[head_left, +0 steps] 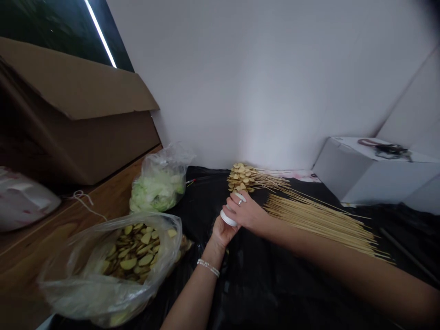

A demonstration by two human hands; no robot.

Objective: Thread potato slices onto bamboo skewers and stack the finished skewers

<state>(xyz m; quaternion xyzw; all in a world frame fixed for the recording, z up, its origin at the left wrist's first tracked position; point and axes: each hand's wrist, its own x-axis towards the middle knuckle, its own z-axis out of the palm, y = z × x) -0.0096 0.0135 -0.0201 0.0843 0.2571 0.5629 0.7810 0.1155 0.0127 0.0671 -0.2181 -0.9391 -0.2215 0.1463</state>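
Both hands meet over the black sheet at the middle of the view. My left hand comes up from below, a bead bracelet on its wrist, and closes round a small white roll, apparently tape. My right hand reaches in from the right and its fingers, wrapped in white tape, press on the same roll. Just behind the hands lie skewers threaded with potato slices. A pile of bare bamboo skewers fans out to the right.
A clear bag of sliced potato sits at the near left, a bag of green leaves behind it. A cardboard box stands on the wooden surface at left. A white box stands at the back right against the wall.
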